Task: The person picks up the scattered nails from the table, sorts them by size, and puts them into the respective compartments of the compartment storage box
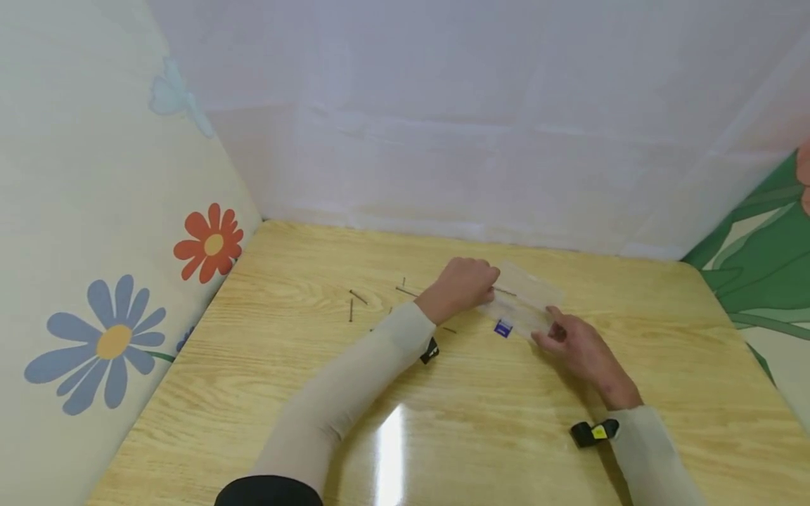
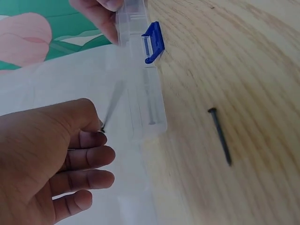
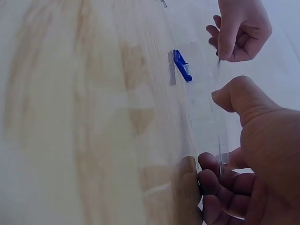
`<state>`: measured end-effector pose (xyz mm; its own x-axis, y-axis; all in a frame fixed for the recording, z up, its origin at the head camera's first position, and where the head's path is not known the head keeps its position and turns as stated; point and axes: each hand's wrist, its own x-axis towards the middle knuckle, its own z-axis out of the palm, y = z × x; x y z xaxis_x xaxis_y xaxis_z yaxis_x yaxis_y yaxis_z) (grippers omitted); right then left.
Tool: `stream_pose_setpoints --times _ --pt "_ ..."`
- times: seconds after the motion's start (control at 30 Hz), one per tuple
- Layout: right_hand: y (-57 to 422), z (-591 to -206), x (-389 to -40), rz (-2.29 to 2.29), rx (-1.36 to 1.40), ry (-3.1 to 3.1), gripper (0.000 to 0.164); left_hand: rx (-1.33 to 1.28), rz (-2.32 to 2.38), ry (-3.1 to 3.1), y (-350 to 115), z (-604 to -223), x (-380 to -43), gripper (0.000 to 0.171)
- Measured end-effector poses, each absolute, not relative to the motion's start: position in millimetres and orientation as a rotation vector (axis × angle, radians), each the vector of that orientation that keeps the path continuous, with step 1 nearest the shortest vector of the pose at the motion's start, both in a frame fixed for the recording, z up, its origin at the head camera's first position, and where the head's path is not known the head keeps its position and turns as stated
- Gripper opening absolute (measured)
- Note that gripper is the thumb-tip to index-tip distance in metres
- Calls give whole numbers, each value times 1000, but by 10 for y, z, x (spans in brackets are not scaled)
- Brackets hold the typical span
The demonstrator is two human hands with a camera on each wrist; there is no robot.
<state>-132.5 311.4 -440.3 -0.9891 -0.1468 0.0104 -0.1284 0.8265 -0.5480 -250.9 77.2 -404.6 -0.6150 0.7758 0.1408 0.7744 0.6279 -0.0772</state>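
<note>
My left hand (image 1: pixel 464 282) pinches a dark metal nail (image 2: pixel 113 105) by its head end, between thumb and index finger. The other fingers are loosely curled. The nail slants over a clear plastic box (image 2: pixel 136 89) with its transparent lid raised at the back. At the box's right end, my right hand (image 1: pixel 579 351) grips the edge, fingers curled against it and thumb on the other side. A blue latch (image 1: pixel 503 328) is on the box's front. Through the front wall shows another nail (image 2: pixel 151 105) inside.
On the wood-grain table (image 1: pixel 481 422), several loose nails lie left of the box, among them one nail (image 1: pixel 351 310) and another nail (image 1: pixel 358 296). One more nail (image 2: pixel 220 136) lies close in front of the box. A white cloth (image 1: pixel 405 169) hangs behind the table.
</note>
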Motion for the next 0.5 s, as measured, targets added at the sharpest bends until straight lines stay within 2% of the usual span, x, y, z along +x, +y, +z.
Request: stream_pose_setpoints --times 0.17,0.37,0.5 --pt "3129 -4374 -1316 -894 -212 2953 67 -1270 1 -2722 781 -4020 -2483 20" --pt "3128 -4374 -1308 -868 -182 2943 68 -1257 -109 -2730 600 -4042 -2470 13" --pt "3130 -4387 -1315 -861 -180 2947 69 -1248 -158 -2706 449 -4071 -2466 20"
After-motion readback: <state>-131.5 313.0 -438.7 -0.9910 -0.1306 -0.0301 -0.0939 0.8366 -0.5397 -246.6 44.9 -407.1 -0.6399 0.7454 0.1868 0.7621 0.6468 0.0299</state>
